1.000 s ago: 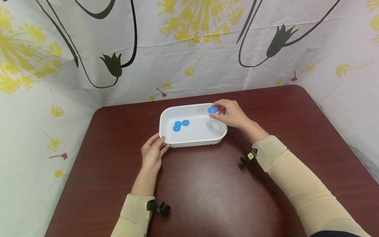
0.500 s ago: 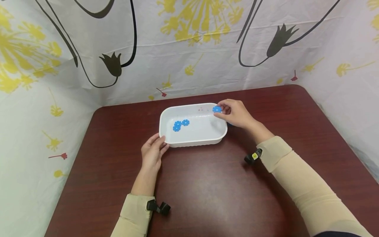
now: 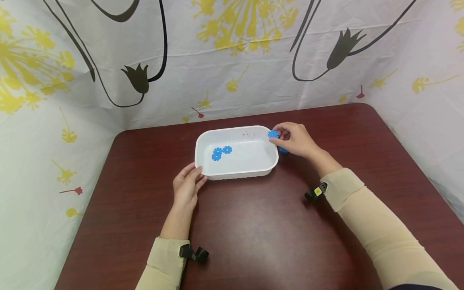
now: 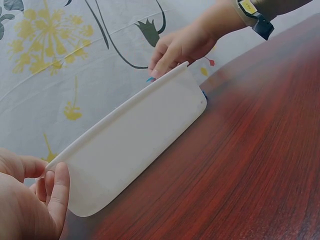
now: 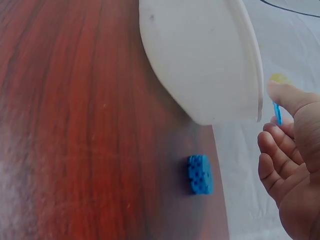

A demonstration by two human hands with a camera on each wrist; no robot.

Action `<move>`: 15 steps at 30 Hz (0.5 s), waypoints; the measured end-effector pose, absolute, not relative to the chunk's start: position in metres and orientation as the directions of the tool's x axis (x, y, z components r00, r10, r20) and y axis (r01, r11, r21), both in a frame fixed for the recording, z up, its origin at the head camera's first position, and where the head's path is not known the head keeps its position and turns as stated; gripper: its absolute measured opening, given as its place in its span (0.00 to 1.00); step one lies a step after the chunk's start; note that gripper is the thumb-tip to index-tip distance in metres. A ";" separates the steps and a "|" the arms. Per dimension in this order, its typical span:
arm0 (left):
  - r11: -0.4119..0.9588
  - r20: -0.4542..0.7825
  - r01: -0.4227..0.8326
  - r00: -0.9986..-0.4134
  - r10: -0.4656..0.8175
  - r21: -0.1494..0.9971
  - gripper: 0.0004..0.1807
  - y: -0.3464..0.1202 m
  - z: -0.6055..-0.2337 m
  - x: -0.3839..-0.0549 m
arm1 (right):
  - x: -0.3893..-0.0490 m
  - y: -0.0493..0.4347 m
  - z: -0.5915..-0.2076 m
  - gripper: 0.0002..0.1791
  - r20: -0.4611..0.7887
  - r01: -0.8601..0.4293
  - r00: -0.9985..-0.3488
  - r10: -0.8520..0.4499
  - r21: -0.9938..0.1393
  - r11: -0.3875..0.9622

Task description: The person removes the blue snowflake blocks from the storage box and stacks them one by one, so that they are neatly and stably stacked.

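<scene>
A white tub (image 3: 239, 161) stands on the table, and several blue notched discs (image 3: 216, 154) lie on its floor toward the left end. My left hand (image 3: 186, 187) grips the tub's near left corner, the thumb over the rim; the left wrist view shows the same hold. My right hand (image 3: 295, 139) pinches one blue notched disc (image 3: 273, 134) between thumb and fingers at the tub's right end, level with the rim. Below that hand, beside the tub's outer wall, a small stack of blue discs (image 5: 200, 174) sits on the table; in the head view the hand partly hides it.
The dark red-brown table (image 3: 246, 233) has rounded far corners. A white cloth with printed flowers (image 3: 232, 60) hangs behind it and along both sides. Each sleeve cuff carries a black wrist mount (image 3: 193, 253).
My right hand has moved right with the pinched disc, from over the tub's inside to its right rim. The stack beside the tub now shows more. The left hand stays put.
</scene>
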State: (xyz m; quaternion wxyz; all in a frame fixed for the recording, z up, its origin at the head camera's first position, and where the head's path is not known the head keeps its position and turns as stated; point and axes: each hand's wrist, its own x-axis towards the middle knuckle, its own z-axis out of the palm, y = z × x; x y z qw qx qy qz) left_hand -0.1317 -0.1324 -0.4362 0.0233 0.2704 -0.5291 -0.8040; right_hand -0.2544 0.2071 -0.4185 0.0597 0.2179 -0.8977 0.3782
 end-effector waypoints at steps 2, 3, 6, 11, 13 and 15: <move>-0.437 -0.407 -0.247 -0.854 -0.324 0.865 0.22 -0.133 -0.436 -0.132 | -0.255 0.210 -0.421 0.18 0.268 -0.428 -0.902 -0.337 -0.656 0.622; -0.437 -0.407 -0.247 -0.854 -0.325 0.865 0.21 -0.133 -0.436 -0.132 | -0.255 0.212 -0.422 0.18 0.269 -0.425 -0.904 -0.333 -0.657 0.623; -0.432 -0.407 -0.249 -0.853 -0.326 0.867 0.21 -0.132 -0.436 -0.131 | -0.256 0.217 -0.425 0.19 0.269 -0.419 -0.907 -0.323 -0.657 0.627; -0.434 -0.411 -0.251 -0.852 -0.325 0.865 0.21 -0.132 -0.436 -0.131 | -0.255 0.225 -0.428 0.19 0.261 -0.404 -0.914 -0.311 -0.658 0.635; -0.434 -0.412 -0.252 -0.851 -0.326 0.865 0.21 -0.132 -0.436 -0.131 | -0.254 0.228 -0.429 0.19 0.250 -0.398 -0.916 -0.313 -0.656 0.642; -0.432 -0.412 -0.254 -0.851 -0.326 0.866 0.21 -0.132 -0.436 -0.132 | -0.253 0.231 -0.431 0.19 0.234 -0.391 -0.919 -0.318 -0.652 0.649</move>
